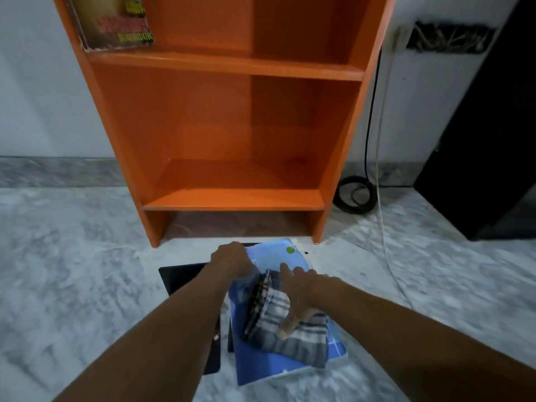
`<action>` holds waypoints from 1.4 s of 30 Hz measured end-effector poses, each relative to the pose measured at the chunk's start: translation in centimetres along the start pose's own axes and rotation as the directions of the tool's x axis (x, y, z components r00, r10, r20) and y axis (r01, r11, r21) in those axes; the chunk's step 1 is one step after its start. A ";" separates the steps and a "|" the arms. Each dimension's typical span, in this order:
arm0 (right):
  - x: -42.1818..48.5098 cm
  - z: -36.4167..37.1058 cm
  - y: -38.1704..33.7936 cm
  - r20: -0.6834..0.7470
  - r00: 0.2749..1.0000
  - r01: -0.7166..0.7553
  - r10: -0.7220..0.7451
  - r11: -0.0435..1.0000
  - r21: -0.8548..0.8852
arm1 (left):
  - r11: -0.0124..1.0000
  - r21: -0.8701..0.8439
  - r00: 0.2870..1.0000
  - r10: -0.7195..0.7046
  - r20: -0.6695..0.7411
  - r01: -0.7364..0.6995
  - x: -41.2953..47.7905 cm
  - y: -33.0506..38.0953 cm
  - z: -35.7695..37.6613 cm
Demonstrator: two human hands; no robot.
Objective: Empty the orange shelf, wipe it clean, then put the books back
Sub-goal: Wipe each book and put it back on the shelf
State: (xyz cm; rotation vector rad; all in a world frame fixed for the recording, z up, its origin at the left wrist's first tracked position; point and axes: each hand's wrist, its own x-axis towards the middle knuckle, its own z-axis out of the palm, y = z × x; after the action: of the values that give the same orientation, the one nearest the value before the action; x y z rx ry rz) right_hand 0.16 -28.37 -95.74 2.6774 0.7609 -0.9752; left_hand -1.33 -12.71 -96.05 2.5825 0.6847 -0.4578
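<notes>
Marble floor (72,271) by the orange shelf (232,200): left hand (232,259) grips blue book (275,256), right hand (304,290) spread on cloth (304,340).

On the marble floor just near of the orange shelf (232,203), a blue book (278,256) lies on a black folder (179,277) with a checked cloth (301,340) on top. The left hand (232,259) grips the blue book's far left edge, while the right hand (301,297) rests flat on the cloth with fingers spread. One book (116,21) leans at the upper shelf's left.
</notes>
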 end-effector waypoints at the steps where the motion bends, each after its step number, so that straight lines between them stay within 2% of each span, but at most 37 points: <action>1: 0.4 0.4 0.0 -0.020 1.000 -0.009 0.008 1.000 -0.009 | 1.000 -0.026 1.000 -0.010 0.009 0.010 0.4 -0.4 0.6; 3: 0.7 -0.1 0.0 -0.031 0.999 0.013 -0.013 1.000 0.004 | 0.994 -0.104 0.999 -0.027 0.037 0.031 1.1 -0.8 1.1; 8: 1.7 -1.0 0.6 0.055 0.970 0.232 -0.236 0.971 0.063 | 0.933 -0.332 0.989 -0.151 -0.007 0.140 3.4 -1.0 2.2; 10: 2.3 -0.5 1.2 0.054 0.957 0.278 -0.285 0.954 0.118 | 0.843 -0.514 0.980 -0.198 -0.024 0.158 3.8 -1.2 2.4; 12: 2.3 -0.1 1.7 0.047 0.950 0.295 -0.308 0.938 0.182 | 0.686 -0.714 0.983 -0.182 0.018 0.140 3.6 -1.3 2.3; 16: 1.9 0.9 2.5 -0.002 0.946 0.305 -0.324 0.890 0.338 | 0.441 -0.891 0.994 -0.063 0.087 0.106 2.8 -0.6 1.9; 18: 1.5 1.4 2.7 -0.077 0.945 0.319 -0.317 0.848 0.423 | 0.378 -0.921 0.995 -0.016 0.101 0.100 2.0 -0.1 1.5; 22: -1.1 -1.2 4.6 -0.116 0.927 0.362 -0.358 0.766 0.531 | 0.317 -0.945 0.994 0.051 0.101 0.080 0.3 -0.2 -0.1; 24: -2.8 -3.9 5.8 -0.311 0.879 0.477 -0.362 0.663 0.577 | 0.262 -0.965 0.993 0.098 0.064 0.036 -0.5 0.3 -1.7; 25: -3.7 -5.2 6.3 -0.455 0.828 0.559 -0.328 0.558 0.614 | 0.236 -0.972 0.993 0.112 0.041 0.013 -1.0 0.8 -2.8; 27: -5.8 -8.4 7.1 -0.724 0.675 0.724 -0.139 0.316 0.613 | 0.205 -0.978 0.988 0.152 -0.014 -0.045 -2.2 2.0 -6.0; 28: -6.6 -10.2 7.5 -0.818 0.575 0.782 -0.002 0.296 0.548 | 0.190 -0.978 0.982 0.182 -0.052 -0.087 -2.8 2.9 -7.9; 29: -7.3 -11.9 8.0 -0.886 0.453 0.810 0.098 0.370 0.455 | 0.165 -0.978 0.973 0.211 -0.090 -0.127 -3.3 3.8 -9.8; 31: -8.4 -15.0 8.0 -0.965 0.189 0.821 0.183 0.509 0.257 | 0.153 -0.971 0.960 0.238 -0.145 -0.185 -4.7 5.9 -13.4; 32: -8.8 -16.0 7.5 -0.982 0.100 0.812 0.161 0.557 0.173 | 0.162 -0.963 0.951 0.259 -0.169 -0.215 -5.5 6.9 -15.1; 34: -8.7 -16.2 5.9 -0.999 0.006 0.729 0.054 0.683 0.042 | 0.168 -0.945 0.920 0.327 -0.216 -0.281 -6.9 8.8 -17.5; 35: -8.4 -15.0 4.7 -1.000 -0.012 0.634 -0.018 0.773 -0.022 | 0.160 -0.940 0.908 0.349 -0.231 -0.300 -7.3 9.5 -18.4; 36: -8.5 -13.4 3.4 -0.992 -0.026 0.563 -0.122 0.818 -0.116 | 0.134 -0.943 0.903 0.354 -0.242 -0.305 -7.6 10.0 -19.0; 37: -7.6 -10.9 2.7 -0.961 -0.054 0.496 -0.271 0.828 -0.262 | 0.101 -0.945 0.902 0.344 -0.259 -0.310 -7.8 10.0 -19.2; 38: -7.0 -8.4 2.4 -0.901 -0.066 0.456 -0.430 0.790 -0.410 | 0.065 -0.946 0.902 0.328 -0.279 -0.317 -7.6 9.7 -19.2; 39: -6.6 -5.8 2.3 -0.872 -0.009 0.431 -0.489 0.785 -0.445 | 0.039 -0.949 0.903 0.320 -0.285 -0.314 -7.4 9.2 -18.9; 40: -7.2 -3.9 2.5 -0.871 0.109 0.433 -0.478 0.812 -0.392 | 0.021 -0.952 0.906 0.314 -0.283 -0.305 -7.0 8.5 -18.4; 41: -8.1 -2.8 3.3 -0.854 0.166 0.416 -0.493 0.820 -0.393 | 0.019 -0.957 0.913 0.308 -0.269 -0.288 -6.7 7.7 -17.7; 42: -8.8 -2.9 3.7 -0.856 0.156 0.457 -0.492 0.804 -0.379 | 0.031 -0.963 0.919 0.307 -0.247 -0.269 -6.4 6.9 -17.2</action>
State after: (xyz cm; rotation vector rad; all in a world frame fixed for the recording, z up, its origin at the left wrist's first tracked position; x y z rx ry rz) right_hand -2.02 -34.04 -87.88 2.7851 1.8877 0.8380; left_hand 0.47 -12.37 -76.55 1.2235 0.2077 0.1622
